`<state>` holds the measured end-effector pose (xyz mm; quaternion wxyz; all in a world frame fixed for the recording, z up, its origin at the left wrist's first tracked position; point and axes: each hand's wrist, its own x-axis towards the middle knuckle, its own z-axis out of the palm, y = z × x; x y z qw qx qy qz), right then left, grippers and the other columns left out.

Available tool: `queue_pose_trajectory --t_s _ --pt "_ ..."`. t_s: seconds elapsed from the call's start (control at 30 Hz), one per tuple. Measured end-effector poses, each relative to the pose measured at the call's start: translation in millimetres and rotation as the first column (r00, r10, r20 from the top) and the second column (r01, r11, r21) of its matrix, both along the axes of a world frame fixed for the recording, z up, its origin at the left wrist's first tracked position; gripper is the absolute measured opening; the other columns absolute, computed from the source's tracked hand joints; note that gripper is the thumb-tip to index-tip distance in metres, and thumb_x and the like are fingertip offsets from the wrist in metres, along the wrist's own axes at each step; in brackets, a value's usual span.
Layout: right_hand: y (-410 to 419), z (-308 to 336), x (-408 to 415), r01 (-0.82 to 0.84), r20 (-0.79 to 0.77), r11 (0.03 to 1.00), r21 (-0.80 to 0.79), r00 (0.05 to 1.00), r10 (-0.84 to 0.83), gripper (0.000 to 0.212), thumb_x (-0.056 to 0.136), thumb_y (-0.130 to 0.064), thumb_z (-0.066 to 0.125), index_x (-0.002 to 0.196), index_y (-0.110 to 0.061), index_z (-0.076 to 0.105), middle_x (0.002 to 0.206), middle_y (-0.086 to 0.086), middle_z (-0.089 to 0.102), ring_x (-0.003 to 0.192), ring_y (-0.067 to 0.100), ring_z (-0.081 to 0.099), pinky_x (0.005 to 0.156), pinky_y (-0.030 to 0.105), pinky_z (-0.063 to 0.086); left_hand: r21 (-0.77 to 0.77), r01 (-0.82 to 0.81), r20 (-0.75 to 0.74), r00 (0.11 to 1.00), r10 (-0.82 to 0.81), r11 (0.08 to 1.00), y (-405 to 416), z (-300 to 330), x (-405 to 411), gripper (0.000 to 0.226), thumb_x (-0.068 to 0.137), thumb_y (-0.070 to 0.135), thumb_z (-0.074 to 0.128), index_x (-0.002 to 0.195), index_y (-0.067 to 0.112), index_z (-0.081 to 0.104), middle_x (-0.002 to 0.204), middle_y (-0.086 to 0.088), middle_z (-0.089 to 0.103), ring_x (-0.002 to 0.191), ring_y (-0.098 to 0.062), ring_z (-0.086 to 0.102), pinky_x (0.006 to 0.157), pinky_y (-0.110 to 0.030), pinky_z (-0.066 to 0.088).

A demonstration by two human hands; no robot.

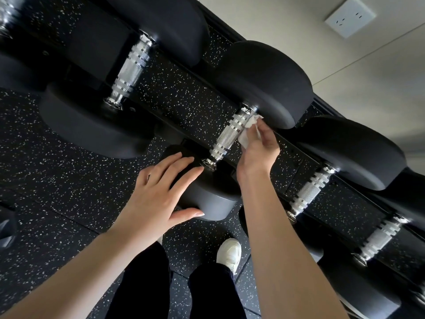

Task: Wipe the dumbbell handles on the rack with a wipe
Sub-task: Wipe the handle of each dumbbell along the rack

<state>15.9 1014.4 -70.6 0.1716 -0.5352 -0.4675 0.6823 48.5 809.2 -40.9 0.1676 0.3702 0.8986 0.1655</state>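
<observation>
At the far left of the rack (184,93), a larger dumbbell's chrome handle (131,70) is lying untouched, its long axis running from lower left to upper right, parallel with every handle in the row. Moving rightward, the left hand (161,192) is lying flat and wide, fingers straight and spread, resting on the near black head (207,192) of the middle dumbbell and seemingly steadying it; it is holding nothing. Just beyond its fingertips, the middle handle (226,137) is slanting up and away toward the far head (264,81). The right hand (259,148) is sitting immediately to the right of that handle and is clearly the nearer hand to it. Its fingers are curling around a crumpled white wipe (249,127), pinching it and pressing it against the upper end of the handle, close to the far collar. Judging from this, the wiping stroke needs to be travelling down the slanted axis, toward the near head. Further right, two more knurled handles (309,192) (379,238) are waiting, well apart from either hand.
</observation>
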Motion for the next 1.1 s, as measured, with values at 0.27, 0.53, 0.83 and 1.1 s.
queue_pose_trajectory --t_s 0.27,0.53,0.83,1.1 --pt "17 -7 -2 -0.076 -0.107 0.996 -0.045 0.992 0.070 0.024 0.085 0.013 0.056 0.083 -0.010 0.061 0.081 0.000 0.064 0.069 0.004 0.063 0.062 0.017 0.052 0.019 -0.007 -0.022 1.000 0.008 1.000 0 -1 1 0.070 0.084 0.065 0.039 0.138 0.021 0.041 0.143 -0.004 0.046 0.136 -0.024 0.037 0.095 -0.046 0.039" --pt "19 -25 -9 -0.139 -0.207 0.962 -0.234 0.974 0.090 0.029 0.085 0.020 0.044 0.102 0.001 0.057 0.089 0.012 0.060 0.058 0.009 0.059 0.047 0.015 0.046 0.009 -0.008 -0.034 0.999 0.008 1.000 0 -4 3 0.071 0.084 0.065 0.040 0.140 0.021 0.039 0.145 -0.003 0.042 0.139 -0.023 0.033 0.098 -0.043 0.033" --pt "24 -27 11 -0.268 -0.229 0.920 -0.285 0.951 0.206 0.028 0.084 0.015 0.052 0.111 0.007 0.058 0.096 0.015 0.067 0.077 0.018 0.068 0.069 0.024 0.057 0.007 -0.033 -0.017 0.999 0.033 0.999 0 -3 5 0.072 0.083 0.063 0.041 0.141 0.021 0.038 0.147 -0.003 0.040 0.140 -0.022 0.030 0.098 -0.044 0.036" --pt "23 -23 29 -0.365 -0.150 0.884 -0.291 0.930 0.335 0.016 0.083 0.013 0.055 0.092 0.004 0.064 0.078 0.010 0.070 0.064 0.016 0.067 0.061 0.025 0.056 0.004 -0.029 -0.014 0.999 0.029 1.000 0 -3 5 0.073 0.083 0.063 0.040 0.142 0.020 0.038 0.148 -0.002 0.038 0.141 -0.021 0.029 0.100 -0.043 0.032"
